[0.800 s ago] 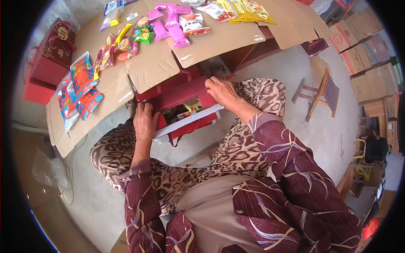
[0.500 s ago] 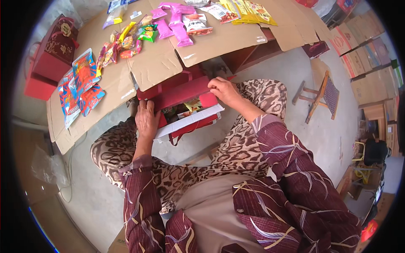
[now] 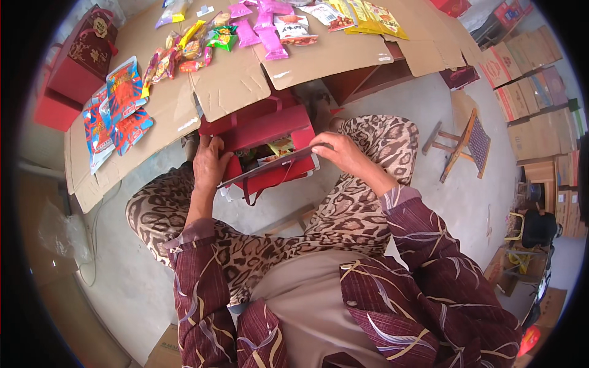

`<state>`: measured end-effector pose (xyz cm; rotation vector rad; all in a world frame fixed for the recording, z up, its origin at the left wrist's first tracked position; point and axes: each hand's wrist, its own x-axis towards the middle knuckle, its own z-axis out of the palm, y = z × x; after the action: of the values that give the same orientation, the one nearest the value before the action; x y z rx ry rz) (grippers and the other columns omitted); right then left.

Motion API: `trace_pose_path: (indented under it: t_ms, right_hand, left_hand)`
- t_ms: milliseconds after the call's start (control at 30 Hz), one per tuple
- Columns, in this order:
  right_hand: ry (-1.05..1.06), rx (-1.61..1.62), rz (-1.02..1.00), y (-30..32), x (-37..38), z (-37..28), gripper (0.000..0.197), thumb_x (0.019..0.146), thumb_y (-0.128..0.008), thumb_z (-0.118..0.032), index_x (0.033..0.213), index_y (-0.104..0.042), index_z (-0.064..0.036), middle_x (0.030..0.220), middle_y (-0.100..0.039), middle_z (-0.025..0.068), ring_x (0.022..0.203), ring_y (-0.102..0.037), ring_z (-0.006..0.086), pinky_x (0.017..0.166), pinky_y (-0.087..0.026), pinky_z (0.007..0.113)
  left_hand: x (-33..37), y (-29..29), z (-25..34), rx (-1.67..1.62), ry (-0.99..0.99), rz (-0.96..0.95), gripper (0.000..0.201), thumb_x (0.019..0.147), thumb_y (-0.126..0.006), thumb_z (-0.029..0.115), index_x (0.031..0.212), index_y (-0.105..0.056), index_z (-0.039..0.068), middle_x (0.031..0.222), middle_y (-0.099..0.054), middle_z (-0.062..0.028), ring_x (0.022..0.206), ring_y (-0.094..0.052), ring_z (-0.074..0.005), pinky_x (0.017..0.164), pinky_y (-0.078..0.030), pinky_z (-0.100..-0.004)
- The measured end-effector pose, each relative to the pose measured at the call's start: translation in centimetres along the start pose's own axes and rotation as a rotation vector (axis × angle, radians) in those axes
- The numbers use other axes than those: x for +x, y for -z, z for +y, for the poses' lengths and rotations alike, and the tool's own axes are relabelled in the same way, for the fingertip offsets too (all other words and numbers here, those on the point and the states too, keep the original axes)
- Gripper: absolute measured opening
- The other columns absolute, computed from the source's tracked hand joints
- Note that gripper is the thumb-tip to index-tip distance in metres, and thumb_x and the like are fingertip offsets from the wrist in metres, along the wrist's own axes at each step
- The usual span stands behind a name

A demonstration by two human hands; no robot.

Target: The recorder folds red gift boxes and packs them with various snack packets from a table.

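A red gift box (image 3: 267, 130) with a strap stands between my knees, its top unfolded. Snack packets (image 3: 282, 146) in mixed colours show inside. At the box's left end, my left hand (image 3: 208, 162) is closed round the edge, its thumb by the red side flap. My right hand (image 3: 348, 152) pinches the right end of the near flap (image 3: 279, 164), which stands nearly edge-on as a thin dark strip. A thin dark cord (image 3: 287, 172) hangs in front of the box. The far red flap leans back under the table edge.
Ahead is a cardboard-covered table (image 3: 227, 98) bearing blue-red pouches (image 3: 124, 92), small candies (image 3: 164, 64), pink packets (image 3: 270, 42) and yellow bags (image 3: 374, 18). Another red gift box (image 3: 83, 49) stands at far left. A wooden folding stool (image 3: 466, 144) and stacked cartons (image 3: 527, 86) are on the right.
My right hand has gone from the far flap to the near one. The near flap has tilted up, so its white face no longer shows. My left hand stays at the box's left end.
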<state>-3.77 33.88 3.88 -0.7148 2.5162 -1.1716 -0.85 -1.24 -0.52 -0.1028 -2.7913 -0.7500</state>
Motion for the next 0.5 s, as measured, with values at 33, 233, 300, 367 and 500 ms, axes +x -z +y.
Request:
trace_pose_path:
  t_ms: [33,233,300,367,500]
  right_hand:
    - [-0.074,0.073,0.013,-0.2,0.5,0.0,0.028,0.088,-0.067,-0.022,0.108,-0.064,-0.002,0.098,-0.068,0.0145,0.093,-0.066,0.0269,0.082,-0.05,0.037]
    - [-0.161,0.156,0.081,-1.4,2.4,1.3,0.027,0.093,-0.063,-0.023,0.11,-0.062,-0.0009,0.095,-0.069,0.0129,0.086,-0.065,0.0214,0.078,-0.05,0.034]
    - [-0.223,0.133,0.071,-1.4,2.6,1.3,0.026,0.095,-0.062,-0.02,0.112,-0.061,-0.0005,0.097,-0.069,0.0094,0.088,-0.064,0.0144,0.08,-0.05,0.03]
    - [-0.231,0.161,0.136,-1.7,2.9,1.5,0.029,0.091,-0.063,-0.024,0.11,-0.062,-0.003,0.097,-0.069,0.0168,0.09,-0.067,0.0287,0.079,-0.051,0.038]
    - [-0.208,0.228,0.177,-2.5,3.3,2.0,0.031,0.091,-0.064,-0.023,0.114,-0.059,-0.0043,0.098,-0.069,0.017,0.093,-0.067,0.0317,0.082,-0.051,0.04]
  left_hand:
    - [0.0,-0.1,-0.2,-0.033,0.018,-0.006,0.031,0.069,-0.08,0.009,0.088,-0.056,0.007,0.098,-0.055,-0.0134,0.087,-0.06,-0.0352,0.072,-0.049,-0.0448]
    - [0.1,-1.1,-4.2,-0.307,0.094,0.036,0.011,0.085,-0.067,0.013,0.093,-0.072,0.008,0.089,-0.062,-0.0128,0.078,-0.064,-0.0244,0.07,-0.051,-0.0368]
    - [0.3,-0.5,-3.4,-0.504,0.368,-0.03,0.01,0.089,-0.063,0.013,0.092,-0.071,0.007,0.091,-0.064,-0.0128,0.08,-0.065,-0.0242,0.07,-0.051,-0.0361]
    - [0.2,-0.3,-3.1,-0.459,0.345,-0.017,0.012,0.09,-0.061,0.013,0.094,-0.071,0.007,0.09,-0.065,-0.0127,0.081,-0.065,-0.0244,0.07,-0.051,-0.0362]
    - [-0.7,0.9,0.2,-0.197,0.15,0.285,0.012,0.092,-0.061,0.012,0.098,-0.069,0.005,0.09,-0.065,-0.0122,0.08,-0.064,-0.0263,0.07,-0.051,-0.0361]
